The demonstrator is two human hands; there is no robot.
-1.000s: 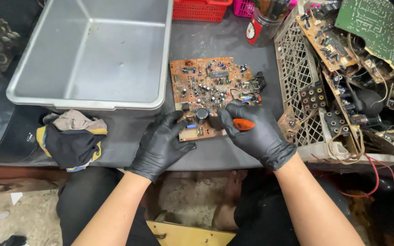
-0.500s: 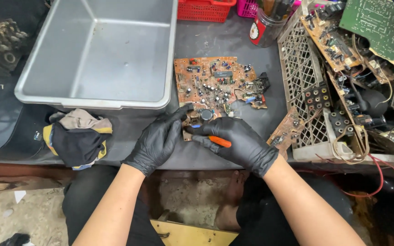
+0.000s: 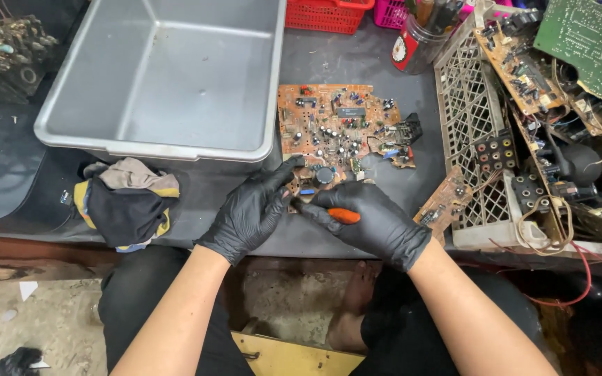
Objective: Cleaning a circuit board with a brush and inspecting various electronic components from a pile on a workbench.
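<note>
Black-gloved, the left hand [image 3: 252,212] presses its fingers down on the near edge of the brown circuit board [image 3: 336,132] on the table while the right hand [image 3: 371,223], fingers clamped on an orange-handled tool [image 3: 339,216], works beside them, likely prying a component, which calls for steady bracing.

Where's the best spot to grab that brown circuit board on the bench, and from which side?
Probably the bare left edge of the circuit board, coming from the left. It lies flat, its top is crowded with parts, the near edge is under the left hand and right hand, and a wire basket crowds the right.
</note>
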